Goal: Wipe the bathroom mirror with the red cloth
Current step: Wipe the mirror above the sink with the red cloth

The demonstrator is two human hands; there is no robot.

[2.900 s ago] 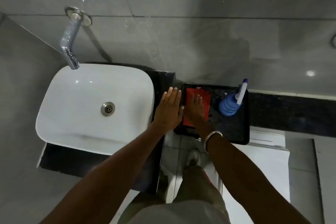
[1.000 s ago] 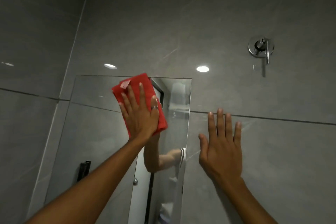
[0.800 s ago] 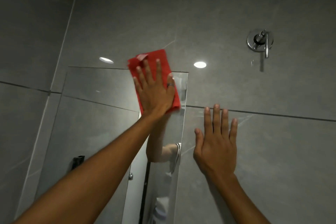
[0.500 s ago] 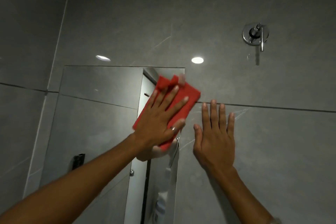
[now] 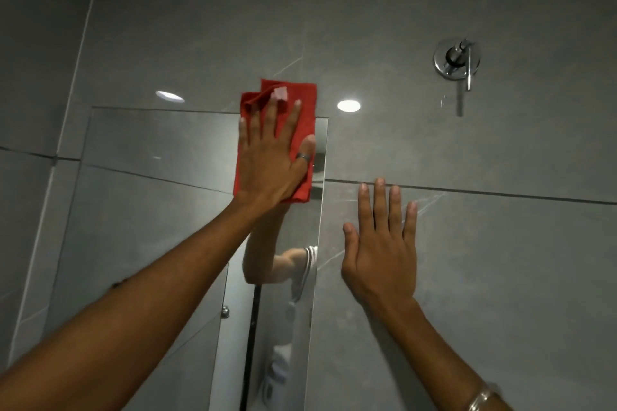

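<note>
The folded red cloth point(image 5: 305, 100) lies flat against the top right corner of the bathroom mirror point(image 5: 150, 193), its upper part overlapping the grey wall above the mirror's edge. My left hand point(image 5: 272, 160) presses on the cloth with fingers spread, a ring on one finger. My right hand point(image 5: 380, 250) rests flat and open on the grey wall tile just right of the mirror's right edge, holding nothing. The mirror reflects my arm and a white sleeve.
A chrome wall valve with a lever point(image 5: 457, 60) is mounted on the grey tile wall at the upper right. Two round light reflections point(image 5: 349, 106) shine on the tiles. A corner of the walls runs down the left side.
My left hand has slid the cloth up from the mirror's right edge to its top right corner. My right hand stays flat on the wall. Earlier the cloth lay in a tray by the sink.
</note>
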